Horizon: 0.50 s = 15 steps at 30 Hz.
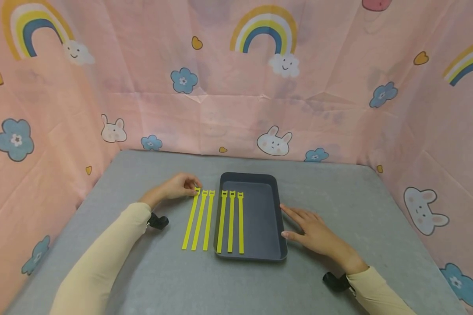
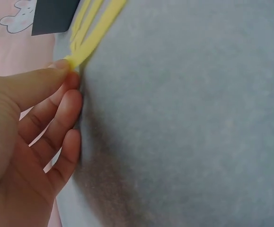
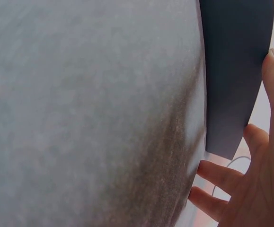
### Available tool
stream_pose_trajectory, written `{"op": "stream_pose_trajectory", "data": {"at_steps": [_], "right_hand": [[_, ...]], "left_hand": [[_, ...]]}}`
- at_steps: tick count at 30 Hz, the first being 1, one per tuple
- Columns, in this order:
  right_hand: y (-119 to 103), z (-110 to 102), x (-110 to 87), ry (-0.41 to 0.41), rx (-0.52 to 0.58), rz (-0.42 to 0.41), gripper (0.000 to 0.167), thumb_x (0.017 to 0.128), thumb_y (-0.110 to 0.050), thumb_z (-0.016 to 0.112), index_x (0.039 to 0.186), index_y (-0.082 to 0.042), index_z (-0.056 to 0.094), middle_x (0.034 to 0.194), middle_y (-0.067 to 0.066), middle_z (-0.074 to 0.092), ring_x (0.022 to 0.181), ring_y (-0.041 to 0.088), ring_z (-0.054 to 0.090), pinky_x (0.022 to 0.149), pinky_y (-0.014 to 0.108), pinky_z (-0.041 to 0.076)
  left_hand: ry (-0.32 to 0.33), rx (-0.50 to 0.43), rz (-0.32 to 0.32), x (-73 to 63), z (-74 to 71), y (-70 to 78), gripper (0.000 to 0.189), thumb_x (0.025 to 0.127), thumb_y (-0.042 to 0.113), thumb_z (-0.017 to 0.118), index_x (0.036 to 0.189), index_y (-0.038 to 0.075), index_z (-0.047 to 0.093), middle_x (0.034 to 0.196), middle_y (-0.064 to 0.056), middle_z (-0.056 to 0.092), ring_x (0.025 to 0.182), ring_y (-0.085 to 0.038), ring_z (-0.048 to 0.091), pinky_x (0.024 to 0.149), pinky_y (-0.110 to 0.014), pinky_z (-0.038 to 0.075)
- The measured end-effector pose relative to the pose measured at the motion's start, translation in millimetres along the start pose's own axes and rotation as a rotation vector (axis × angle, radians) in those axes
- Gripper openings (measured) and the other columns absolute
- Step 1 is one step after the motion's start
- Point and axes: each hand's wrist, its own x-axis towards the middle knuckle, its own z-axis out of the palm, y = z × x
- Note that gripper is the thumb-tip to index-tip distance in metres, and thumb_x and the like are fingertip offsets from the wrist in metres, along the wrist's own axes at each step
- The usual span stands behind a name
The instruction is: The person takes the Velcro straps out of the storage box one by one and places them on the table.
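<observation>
The leftmost yellow strap (image 1: pixel 190 223), beside the dark rectangular tray (image 1: pixel 263 218) toward the tabletop's (image 1: pixel 161 271) left edge, looks light, flexible and best held by its slotted head (image 1: pixel 197 191); there the left hand's (image 1: pixel 177 186) thumb and forefinger pinch it. The right hand's (image 1: pixel 315 232) fingers, spread, touch the tray's right wall.

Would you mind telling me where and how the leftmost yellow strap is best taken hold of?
Probably pinch its wider, slotted far end, coming from the left, as the left hand does: the leftmost strap is long and narrow, and the neighbouring strap lies close on its right.
</observation>
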Motion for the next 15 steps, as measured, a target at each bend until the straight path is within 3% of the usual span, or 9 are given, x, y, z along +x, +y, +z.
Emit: {"op": "stream_pose_trajectory", "data": {"at_steps": [7, 15], "right_hand": [[2.0, 1.7, -0.3, 0.007, 0.005, -0.008, 0.075, 0.094, -0.055, 0.058, 0.158, -0.030, 0.026, 0.156, 0.009, 0.042, 0.142, 0.040, 0.040, 0.110, 0.069, 0.023], [3.0, 2.8, 0.0, 0.009, 0.001, -0.003, 0.075, 0.094, -0.056, 0.057, 0.158, -0.031, 0.025, 0.157, 0.009, 0.042, 0.143, 0.040, 0.040, 0.110, 0.070, 0.023]], "left_hand": [[0.017, 0.015, 0.028, 0.8, 4.5, -3.0, 0.019, 0.091, 0.009, 0.071, 0.109, 0.008, 0.070, 0.092, -0.007, 0.068, 0.081, -0.013, 0.059, 0.074, -0.027, 0.050], [0.023, 0.045, 0.018, 0.4, 5.9, -2.4, 0.015, 0.091, 0.010, 0.071, 0.106, 0.010, 0.071, 0.091, -0.005, 0.066, 0.080, -0.014, 0.056, 0.072, -0.027, 0.048]]}}
